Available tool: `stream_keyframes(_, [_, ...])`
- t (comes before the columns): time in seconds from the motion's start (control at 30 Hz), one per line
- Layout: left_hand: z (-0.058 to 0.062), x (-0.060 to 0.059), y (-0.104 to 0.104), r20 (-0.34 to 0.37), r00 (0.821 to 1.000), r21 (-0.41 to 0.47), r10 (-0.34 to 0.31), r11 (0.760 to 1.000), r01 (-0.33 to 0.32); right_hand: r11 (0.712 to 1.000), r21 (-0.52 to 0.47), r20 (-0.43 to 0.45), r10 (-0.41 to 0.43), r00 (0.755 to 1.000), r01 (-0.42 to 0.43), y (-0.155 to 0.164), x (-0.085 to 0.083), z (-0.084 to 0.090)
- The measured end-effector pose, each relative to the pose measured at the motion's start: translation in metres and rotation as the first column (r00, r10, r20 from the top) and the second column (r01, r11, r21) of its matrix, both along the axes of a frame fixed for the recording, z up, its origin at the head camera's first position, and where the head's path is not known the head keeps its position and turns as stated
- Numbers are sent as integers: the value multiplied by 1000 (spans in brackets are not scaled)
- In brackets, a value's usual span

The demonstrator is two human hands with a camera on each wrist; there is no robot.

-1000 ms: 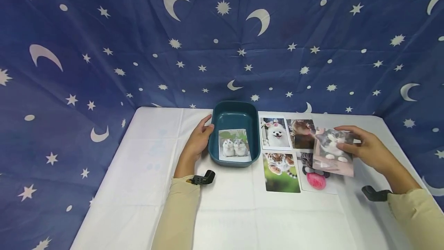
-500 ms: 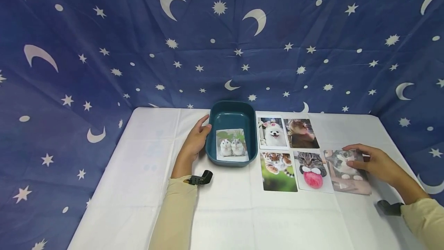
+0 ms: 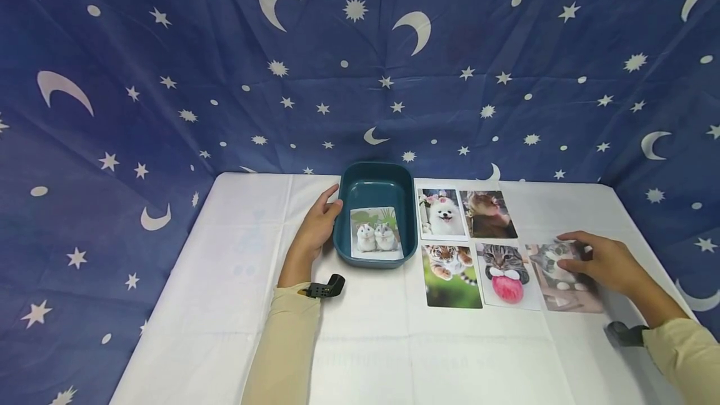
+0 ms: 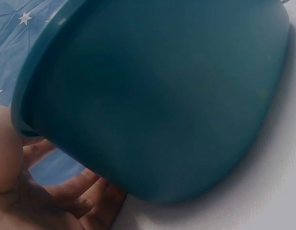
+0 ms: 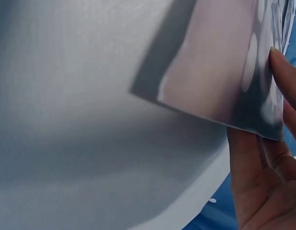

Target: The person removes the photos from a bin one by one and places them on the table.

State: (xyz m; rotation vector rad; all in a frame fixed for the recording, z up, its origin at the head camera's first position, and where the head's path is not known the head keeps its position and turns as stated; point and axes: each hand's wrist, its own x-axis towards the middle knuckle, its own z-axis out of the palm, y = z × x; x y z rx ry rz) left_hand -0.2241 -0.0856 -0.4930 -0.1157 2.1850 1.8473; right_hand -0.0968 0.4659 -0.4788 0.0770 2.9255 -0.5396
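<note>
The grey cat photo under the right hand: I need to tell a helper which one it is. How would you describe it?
On the white table, find the teal tub; to its right lie photos in two rows. The grey cat photo ends the front row on the right, beside the cat with the pink ball. Only it lies under the right hand.

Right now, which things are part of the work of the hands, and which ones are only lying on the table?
In hand:
right hand on the grey cat photo
left hand on the teal tray
hamster photo in the tray

Lying about:
white dog photo
brown animal photo
tiger cub photo
cat with pink ball photo
</note>
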Motion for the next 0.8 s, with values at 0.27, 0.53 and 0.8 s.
stream_keyframes(0.27, [-1,0,0,0,1000,-5,0,1000,0,999,31,-13,-10,1000,11,-4,0,7])
stream_keyframes(0.53, [0,0,1,-3,1000,-3,-8,1000,8,997,63,0,-44,999,44,-1,-3,12])
stream_keyframes(0.8, [0,0,1,-6,1000,-2,-7,1000,7,999,-50,-71,19,997,-23,-56,-34,40])
